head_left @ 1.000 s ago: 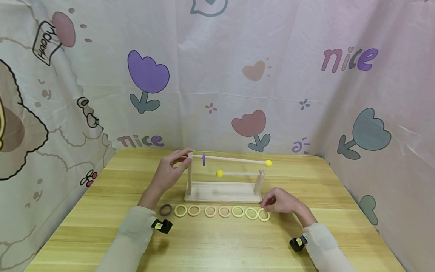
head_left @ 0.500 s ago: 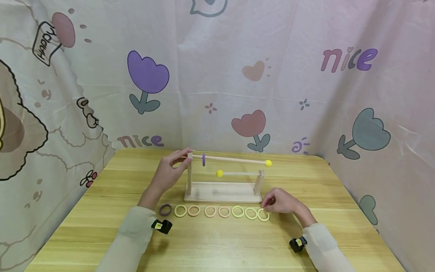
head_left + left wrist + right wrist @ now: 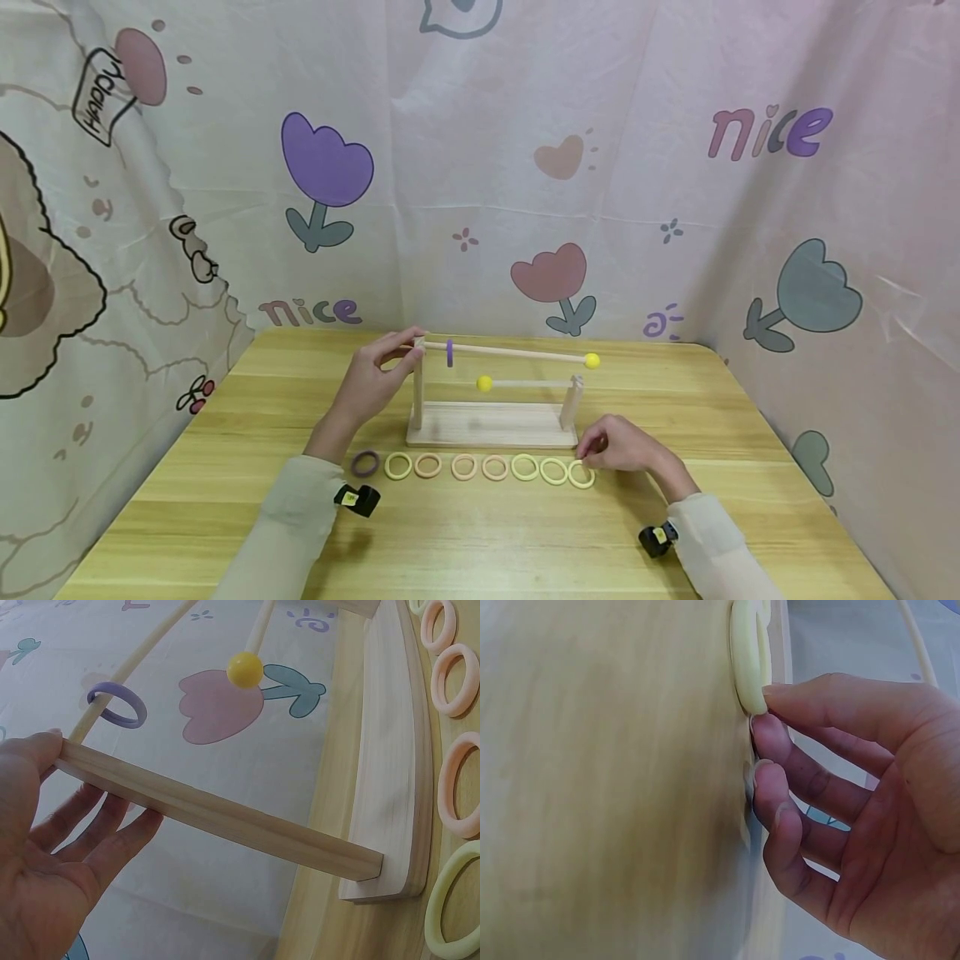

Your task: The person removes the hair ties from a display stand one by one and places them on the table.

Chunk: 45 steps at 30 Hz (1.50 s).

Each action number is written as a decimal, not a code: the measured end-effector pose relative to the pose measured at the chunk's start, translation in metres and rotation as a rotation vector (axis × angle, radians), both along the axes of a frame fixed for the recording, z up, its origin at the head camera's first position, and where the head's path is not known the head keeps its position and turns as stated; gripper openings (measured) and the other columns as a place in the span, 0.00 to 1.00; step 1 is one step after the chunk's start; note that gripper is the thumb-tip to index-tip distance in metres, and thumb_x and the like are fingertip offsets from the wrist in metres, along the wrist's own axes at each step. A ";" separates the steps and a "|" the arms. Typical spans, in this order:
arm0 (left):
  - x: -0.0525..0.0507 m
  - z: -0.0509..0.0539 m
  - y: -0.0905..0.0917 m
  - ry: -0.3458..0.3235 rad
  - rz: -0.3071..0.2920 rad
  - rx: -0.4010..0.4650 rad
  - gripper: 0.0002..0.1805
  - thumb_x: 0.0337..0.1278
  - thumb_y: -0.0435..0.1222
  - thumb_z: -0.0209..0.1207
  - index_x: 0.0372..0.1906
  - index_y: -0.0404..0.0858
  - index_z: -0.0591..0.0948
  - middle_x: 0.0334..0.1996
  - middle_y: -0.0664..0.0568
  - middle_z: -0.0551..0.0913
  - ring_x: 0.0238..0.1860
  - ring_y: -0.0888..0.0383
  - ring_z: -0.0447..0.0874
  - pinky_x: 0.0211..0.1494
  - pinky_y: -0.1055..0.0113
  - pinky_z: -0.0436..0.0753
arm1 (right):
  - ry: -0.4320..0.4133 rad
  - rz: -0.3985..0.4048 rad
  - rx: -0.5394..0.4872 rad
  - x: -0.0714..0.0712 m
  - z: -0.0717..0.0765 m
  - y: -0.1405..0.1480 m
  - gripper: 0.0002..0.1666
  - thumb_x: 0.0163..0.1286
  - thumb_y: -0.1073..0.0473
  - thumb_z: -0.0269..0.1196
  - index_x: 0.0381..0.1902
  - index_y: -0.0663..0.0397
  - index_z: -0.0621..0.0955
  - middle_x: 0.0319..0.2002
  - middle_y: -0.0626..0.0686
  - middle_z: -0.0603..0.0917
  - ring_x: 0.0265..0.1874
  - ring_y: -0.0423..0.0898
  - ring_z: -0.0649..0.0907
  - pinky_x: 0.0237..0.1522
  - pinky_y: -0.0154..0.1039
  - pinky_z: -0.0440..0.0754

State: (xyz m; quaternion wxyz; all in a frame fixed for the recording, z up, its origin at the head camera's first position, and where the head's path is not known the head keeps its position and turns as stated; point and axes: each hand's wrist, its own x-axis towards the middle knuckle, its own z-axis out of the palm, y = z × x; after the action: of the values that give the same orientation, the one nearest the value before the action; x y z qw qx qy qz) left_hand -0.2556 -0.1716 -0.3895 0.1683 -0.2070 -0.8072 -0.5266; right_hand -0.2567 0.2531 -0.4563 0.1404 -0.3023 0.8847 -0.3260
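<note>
In the head view, a wooden stand has a taller left post and a shorter right post, each bearing a rod tipped with a yellow ball. My left hand pinches the top of the left post between thumb and fingers. Close to that post, a purple ring hangs on the upper rod. At the right end of a row of rings, my right hand pinches the edge of a pale yellow ring with thumb and index finger; the ring lies on the table.
Several more rings lie along the stand's front: a dark purple ring at the left end, then yellow and peach ones such as this peach ring. The wooden table ends at a patterned cloth behind and at both sides.
</note>
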 end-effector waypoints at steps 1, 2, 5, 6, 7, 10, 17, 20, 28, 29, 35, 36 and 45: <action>0.000 0.000 0.000 0.001 -0.001 0.000 0.19 0.74 0.38 0.60 0.65 0.38 0.82 0.59 0.46 0.85 0.53 0.73 0.81 0.59 0.81 0.81 | -0.001 -0.001 0.001 0.000 0.000 0.000 0.05 0.60 0.69 0.71 0.33 0.57 0.90 0.30 0.53 0.89 0.29 0.33 0.80 0.34 0.28 0.82; 0.000 0.000 0.000 0.002 -0.002 0.000 0.19 0.74 0.38 0.60 0.65 0.38 0.82 0.59 0.46 0.85 0.53 0.73 0.81 0.59 0.81 0.81 | -0.001 -0.001 0.002 0.000 0.000 0.000 0.04 0.60 0.69 0.70 0.33 0.57 0.90 0.30 0.53 0.89 0.29 0.32 0.80 0.34 0.28 0.82; 0.000 0.000 0.000 0.004 -0.006 0.003 0.19 0.74 0.38 0.60 0.65 0.37 0.82 0.59 0.45 0.85 0.53 0.73 0.81 0.59 0.81 0.82 | 0.001 -0.003 0.007 0.000 0.000 0.001 0.04 0.60 0.68 0.70 0.33 0.57 0.90 0.30 0.55 0.89 0.29 0.32 0.80 0.35 0.28 0.82; 0.000 0.000 0.000 0.002 -0.006 0.003 0.20 0.74 0.38 0.60 0.65 0.37 0.81 0.59 0.45 0.85 0.53 0.73 0.81 0.59 0.81 0.82 | 0.002 -0.002 0.007 0.000 0.000 0.001 0.04 0.60 0.68 0.70 0.33 0.57 0.90 0.30 0.55 0.89 0.29 0.32 0.80 0.35 0.28 0.81; 0.000 0.000 0.000 0.002 -0.005 0.003 0.20 0.74 0.38 0.60 0.65 0.36 0.81 0.59 0.45 0.85 0.53 0.73 0.81 0.59 0.81 0.82 | 0.004 -0.002 0.007 0.000 0.000 0.001 0.04 0.60 0.68 0.70 0.33 0.57 0.90 0.31 0.54 0.89 0.29 0.32 0.80 0.35 0.28 0.81; 0.000 0.000 0.001 -0.001 -0.004 0.000 0.20 0.74 0.38 0.60 0.65 0.36 0.81 0.59 0.45 0.85 0.53 0.73 0.81 0.59 0.82 0.81 | 0.008 -0.011 0.008 0.001 0.002 0.002 0.05 0.61 0.69 0.70 0.34 0.56 0.90 0.32 0.52 0.90 0.30 0.34 0.81 0.36 0.29 0.82; 0.000 0.000 0.000 0.005 -0.008 -0.001 0.20 0.74 0.38 0.60 0.65 0.35 0.81 0.59 0.45 0.85 0.53 0.73 0.81 0.59 0.82 0.81 | 0.082 -0.038 -0.023 0.003 0.016 -0.001 0.04 0.62 0.68 0.71 0.36 0.58 0.89 0.34 0.51 0.90 0.31 0.38 0.83 0.33 0.30 0.84; 0.000 0.001 0.001 0.008 -0.005 -0.002 0.20 0.74 0.38 0.60 0.65 0.36 0.81 0.59 0.45 0.85 0.54 0.70 0.81 0.59 0.82 0.81 | 0.125 -0.046 -0.045 0.003 0.023 -0.007 0.06 0.62 0.67 0.71 0.38 0.59 0.89 0.33 0.51 0.90 0.27 0.38 0.82 0.29 0.30 0.82; 0.001 0.002 0.001 0.002 -0.004 0.004 0.20 0.74 0.38 0.60 0.65 0.34 0.81 0.59 0.44 0.85 0.54 0.68 0.82 0.59 0.82 0.81 | 0.175 -0.108 -0.062 0.008 0.043 -0.034 0.05 0.62 0.65 0.72 0.36 0.56 0.90 0.31 0.46 0.89 0.24 0.37 0.78 0.25 0.29 0.78; 0.001 0.002 0.001 0.001 -0.004 0.006 0.20 0.74 0.38 0.60 0.65 0.35 0.81 0.59 0.45 0.85 0.54 0.69 0.81 0.59 0.82 0.81 | 0.175 -0.112 -0.067 0.009 0.045 -0.037 0.04 0.62 0.65 0.72 0.36 0.56 0.90 0.31 0.46 0.89 0.24 0.37 0.78 0.26 0.29 0.78; 0.000 0.001 0.001 -0.002 0.001 0.006 0.20 0.74 0.38 0.60 0.64 0.35 0.81 0.58 0.45 0.85 0.54 0.69 0.82 0.59 0.82 0.82 | 0.226 -0.090 -0.097 0.012 0.055 -0.054 0.04 0.63 0.65 0.72 0.36 0.54 0.90 0.29 0.45 0.89 0.25 0.36 0.79 0.27 0.29 0.80; 0.000 0.001 0.001 0.000 0.001 0.004 0.20 0.74 0.37 0.60 0.64 0.35 0.81 0.58 0.45 0.85 0.54 0.67 0.82 0.58 0.81 0.82 | 0.239 -0.088 -0.101 0.012 0.056 -0.057 0.03 0.63 0.65 0.72 0.35 0.54 0.90 0.30 0.45 0.89 0.25 0.36 0.80 0.27 0.29 0.80; 0.000 0.001 0.001 0.005 0.002 0.000 0.19 0.75 0.36 0.58 0.65 0.38 0.81 0.59 0.44 0.85 0.56 0.55 0.83 0.60 0.83 0.80 | 0.273 -0.113 -0.188 0.012 0.063 -0.077 0.03 0.63 0.64 0.72 0.36 0.52 0.90 0.36 0.49 0.91 0.25 0.36 0.81 0.27 0.30 0.82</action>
State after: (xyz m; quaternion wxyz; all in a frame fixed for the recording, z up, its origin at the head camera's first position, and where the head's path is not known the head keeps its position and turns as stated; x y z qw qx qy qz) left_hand -0.2556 -0.1708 -0.3884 0.1709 -0.2075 -0.8068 -0.5260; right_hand -0.2448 0.1760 -0.3936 -0.0285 -0.3054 0.8767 -0.3706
